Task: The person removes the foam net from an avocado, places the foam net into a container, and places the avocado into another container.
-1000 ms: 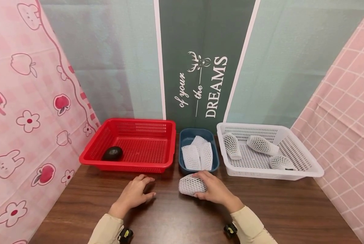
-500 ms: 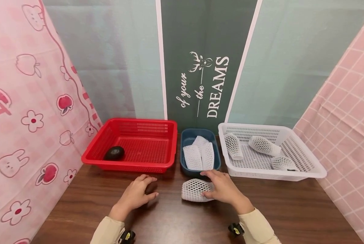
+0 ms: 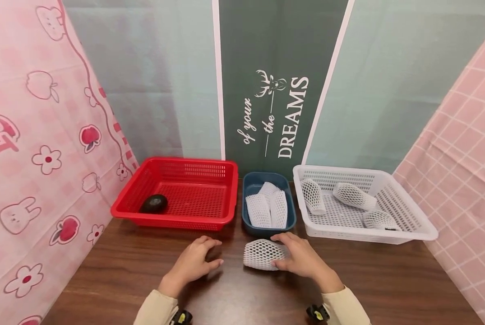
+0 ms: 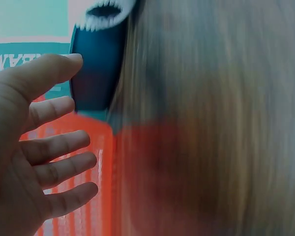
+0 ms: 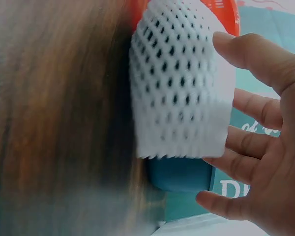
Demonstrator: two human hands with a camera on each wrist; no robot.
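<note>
On the table, in front of the blue tub (image 3: 288, 214), lies a white foam fruit net (image 3: 261, 255) with something dark showing through its mesh. My right hand (image 3: 305, 261) is spread around the net's right end. In the right wrist view its thumb is at the net (image 5: 179, 83) edge and the fingers are extended behind it; firm contact cannot be told. My left hand (image 3: 194, 264) hovers left of the net, fingers loosely bent, holding nothing. The left wrist view shows its fingers apart, with blurred table beside them.
The red basket (image 3: 173, 221) at back left holds a dark avocado (image 3: 154, 204). Several loose white foam nets (image 3: 258, 211) lie in the blue tub. The white basket (image 3: 360, 235) at back right contains 3 net-wrapped pieces (image 3: 353, 196).
My right hand first gripped the wrapped piece, then set it down slightly nearer and loosened its fingers. My left hand has shifted a little to the right. The view has turned slightly left.
</note>
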